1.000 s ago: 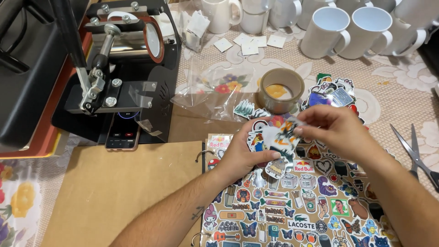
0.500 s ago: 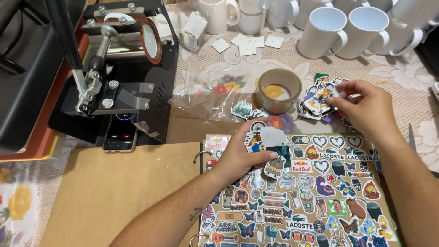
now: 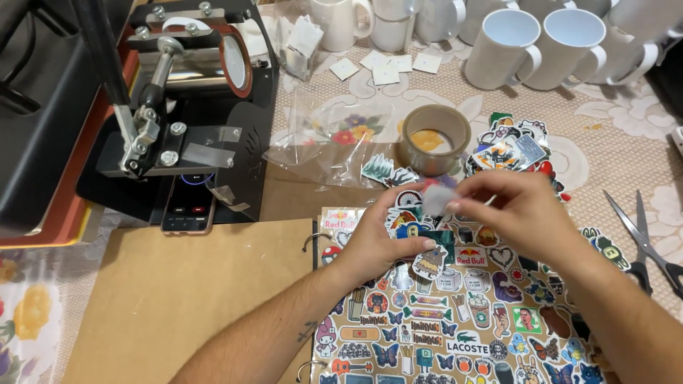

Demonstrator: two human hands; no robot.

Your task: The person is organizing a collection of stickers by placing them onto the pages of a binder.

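A ring binder page (image 3: pixel 455 313) covered with many colourful stickers lies open in front of me. My left hand (image 3: pixel 380 238) rests on the top of the page, fingers pressing on the stickers there. My right hand (image 3: pixel 509 210) hovers just above the page and pinches a small pale sticker (image 3: pixel 437 199) between thumb and fingers. The left fingertips touch the same sticker. A loose pile of stickers (image 3: pixel 512 149) lies behind my right hand.
A roll of tape (image 3: pixel 434 139) stands behind the page, next to clear plastic bags (image 3: pixel 331 135). Scissors (image 3: pixel 647 242) lie at the right. A black mug press (image 3: pixel 185 107) with a phone (image 3: pixel 188 203) sits at the left. White mugs (image 3: pixel 541 43) line the back.
My right hand reached back to the loose sticker pile, then came forward again with a small pale sticker. My left hand stayed on the page.
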